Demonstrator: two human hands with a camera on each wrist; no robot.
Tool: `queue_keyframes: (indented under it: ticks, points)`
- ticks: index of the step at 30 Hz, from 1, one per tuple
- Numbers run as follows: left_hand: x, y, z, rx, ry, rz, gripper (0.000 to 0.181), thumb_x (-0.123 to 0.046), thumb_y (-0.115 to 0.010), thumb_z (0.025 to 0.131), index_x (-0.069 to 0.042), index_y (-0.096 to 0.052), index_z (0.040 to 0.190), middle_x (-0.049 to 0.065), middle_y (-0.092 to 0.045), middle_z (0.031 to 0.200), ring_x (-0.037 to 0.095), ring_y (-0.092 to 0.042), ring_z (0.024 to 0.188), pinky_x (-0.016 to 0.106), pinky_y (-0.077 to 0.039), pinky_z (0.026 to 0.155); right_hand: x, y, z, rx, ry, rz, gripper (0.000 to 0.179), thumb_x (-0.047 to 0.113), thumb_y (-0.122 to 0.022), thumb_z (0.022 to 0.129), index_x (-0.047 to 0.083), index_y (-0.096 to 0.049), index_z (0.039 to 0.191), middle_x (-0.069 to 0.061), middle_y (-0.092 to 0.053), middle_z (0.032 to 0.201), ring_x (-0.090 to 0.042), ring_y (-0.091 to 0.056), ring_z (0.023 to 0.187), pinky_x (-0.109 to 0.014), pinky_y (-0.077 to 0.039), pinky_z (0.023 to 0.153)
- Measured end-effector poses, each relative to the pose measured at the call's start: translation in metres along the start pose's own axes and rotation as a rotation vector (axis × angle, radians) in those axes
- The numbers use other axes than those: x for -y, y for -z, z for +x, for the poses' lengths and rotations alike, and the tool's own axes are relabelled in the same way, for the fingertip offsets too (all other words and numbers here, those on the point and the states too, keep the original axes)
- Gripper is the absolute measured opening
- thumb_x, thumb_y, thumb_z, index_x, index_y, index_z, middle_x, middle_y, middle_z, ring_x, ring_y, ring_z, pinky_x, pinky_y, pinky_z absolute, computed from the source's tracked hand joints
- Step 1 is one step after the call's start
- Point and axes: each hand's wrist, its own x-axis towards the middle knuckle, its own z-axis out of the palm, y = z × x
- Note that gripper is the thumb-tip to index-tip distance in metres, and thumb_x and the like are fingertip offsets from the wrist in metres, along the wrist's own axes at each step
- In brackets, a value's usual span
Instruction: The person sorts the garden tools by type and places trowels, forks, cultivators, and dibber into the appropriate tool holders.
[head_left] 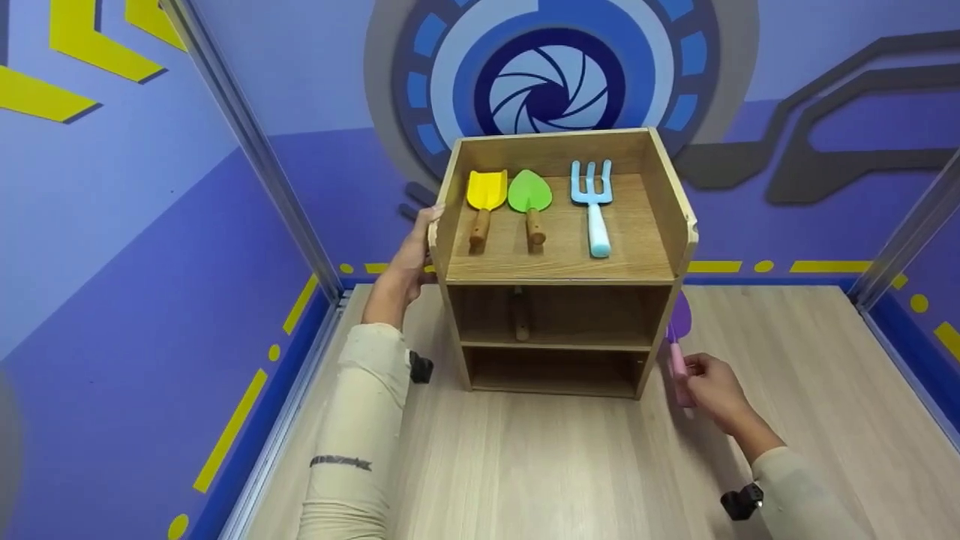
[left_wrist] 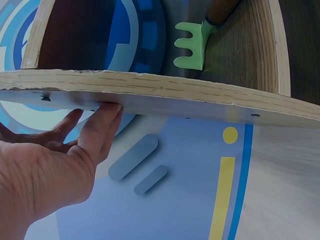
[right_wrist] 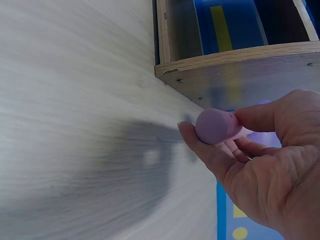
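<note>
My right hand (head_left: 716, 390) pinches the pink handle of a toy trowel (head_left: 678, 371) with a purple blade, beside the right side of a small wooden shelf (head_left: 562, 281). In the right wrist view, thumb and fingers close round the round handle end (right_wrist: 212, 127). Against the shelf's outer left side, my left hand (head_left: 409, 255) rests its extended fingers (left_wrist: 102, 122). On the top tier lie a yellow shovel (head_left: 487, 190), a green trowel (head_left: 529, 191) and a light blue fork (head_left: 592, 191). A green rake (left_wrist: 192, 47) with a brown handle sits on the middle tier.
The shelf stands on a light wood-grain tabletop (head_left: 525, 465). Blue printed panels (head_left: 322, 75) enclose the back and sides, with metal corner posts (head_left: 255, 142). Below the middle tier is a lower compartment (head_left: 555, 371). Each wrist wears a small black camera (head_left: 421, 367).
</note>
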Motion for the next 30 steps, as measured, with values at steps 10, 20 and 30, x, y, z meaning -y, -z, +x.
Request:
queue_keyframes:
  ticks: [10, 20, 30]
  points:
    - [0.0, 0.001, 0.0, -0.012, 0.018, 0.013, 0.094, -0.08, -0.048, 0.086, -0.023, -0.043, 0.16, 0.014, -0.05, 0.158, 0.03, -0.055, 0.138, 0.049, -0.049, 0.109, 0.009, 0.001, -0.006, -0.119, 0.062, 0.006, 0.042, 0.002, -0.06, 0.101, -0.013, -0.053, 0.14, -0.026, -0.063, 0.121, -0.008, -0.062, 0.09, -0.025, -0.063, 0.071]
    - [-0.001, 0.0, 0.0, -0.018, 0.018, 0.015, 0.094, -0.08, -0.047, 0.088, -0.022, -0.042, 0.162, 0.015, -0.048, 0.159, 0.032, -0.053, 0.14, 0.052, -0.048, 0.112, 0.018, 0.004, -0.013, -0.197, 0.081, 0.057, 0.043, 0.005, -0.059, 0.105, -0.011, -0.051, 0.144, -0.027, -0.06, 0.129, 0.003, -0.059, 0.089, -0.017, -0.059, 0.071]
    - [0.0, 0.0, -0.001, -0.015, 0.01, 0.014, 0.093, -0.079, -0.047, 0.087, -0.023, -0.042, 0.162, 0.016, -0.048, 0.159, 0.032, -0.054, 0.139, 0.052, -0.048, 0.11, 0.019, 0.002, -0.02, -0.265, 0.139, 0.139, 0.042, 0.006, -0.057, 0.107, -0.009, -0.049, 0.145, -0.019, -0.062, 0.124, 0.005, -0.063, 0.089, -0.016, -0.06, 0.074]
